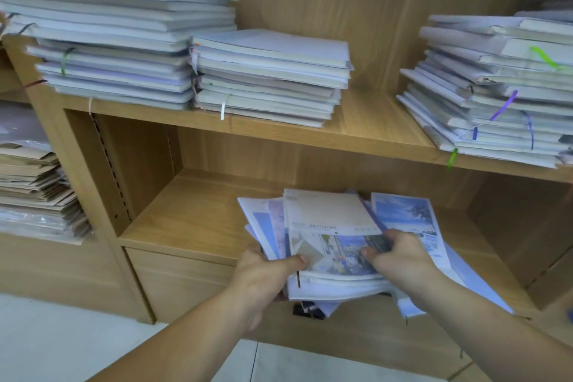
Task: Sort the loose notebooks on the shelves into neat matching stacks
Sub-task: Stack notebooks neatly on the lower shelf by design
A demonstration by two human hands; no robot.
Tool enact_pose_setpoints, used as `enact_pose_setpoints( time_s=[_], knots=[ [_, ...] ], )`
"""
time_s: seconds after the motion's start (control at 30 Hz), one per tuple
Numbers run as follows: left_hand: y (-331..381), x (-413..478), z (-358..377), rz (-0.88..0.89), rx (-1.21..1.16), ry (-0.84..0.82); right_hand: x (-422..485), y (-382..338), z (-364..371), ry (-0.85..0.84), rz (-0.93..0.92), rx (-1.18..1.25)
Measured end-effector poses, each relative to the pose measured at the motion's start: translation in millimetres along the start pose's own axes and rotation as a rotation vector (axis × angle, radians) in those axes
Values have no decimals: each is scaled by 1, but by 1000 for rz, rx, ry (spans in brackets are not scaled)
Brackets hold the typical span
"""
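Observation:
A loose, fanned pile of notebooks with pale blue and picture covers lies on the lower shelf, overhanging its front edge. My left hand grips the pile's near left corner, thumb on the top cover. My right hand holds the near right side, thumb and fingers curled over the top notebook. A separate blue sky-print notebook pokes out on the right under that hand. On the upper shelf stand three stacks: a tall one at left, a shorter one in the middle, a skewed one at right.
Brown envelopes and plastic-wrapped sheets are stacked in the neighbouring shelf unit at far left. A closed drawer front sits below the lower shelf. Pale floor tiles show at the bottom. Ribbon bookmarks hang from several stacked notebooks.

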State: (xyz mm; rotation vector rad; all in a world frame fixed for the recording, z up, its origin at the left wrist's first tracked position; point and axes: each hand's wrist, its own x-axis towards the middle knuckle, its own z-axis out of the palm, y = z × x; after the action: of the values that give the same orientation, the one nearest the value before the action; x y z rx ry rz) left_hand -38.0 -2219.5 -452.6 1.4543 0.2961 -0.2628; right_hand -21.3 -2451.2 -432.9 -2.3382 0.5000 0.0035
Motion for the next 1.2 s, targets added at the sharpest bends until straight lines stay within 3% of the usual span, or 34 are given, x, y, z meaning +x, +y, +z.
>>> enact_pose_setpoints(
  time_s=[0.27, 0.53, 0.73, 0.97, 1.2],
  knots=[
    [7, -5, -44, 36, 19, 96, -21, -34, 30, -46, -134, -110],
    [-6, -5, -124, -76, 82, 271, -31, -56, 79, -274, -410, -265],
    [-26, 10, -141, -162, 184, 188, -24, -69, 101, -348, -403, -172],
    [-28, 15, -147, -77, 296, 121, -25, -78, 119, -326, -384, -243],
    [-38, -2, -159, -164, 78, 66, -33, -71, 127, -366, -349, -111]
  ],
)
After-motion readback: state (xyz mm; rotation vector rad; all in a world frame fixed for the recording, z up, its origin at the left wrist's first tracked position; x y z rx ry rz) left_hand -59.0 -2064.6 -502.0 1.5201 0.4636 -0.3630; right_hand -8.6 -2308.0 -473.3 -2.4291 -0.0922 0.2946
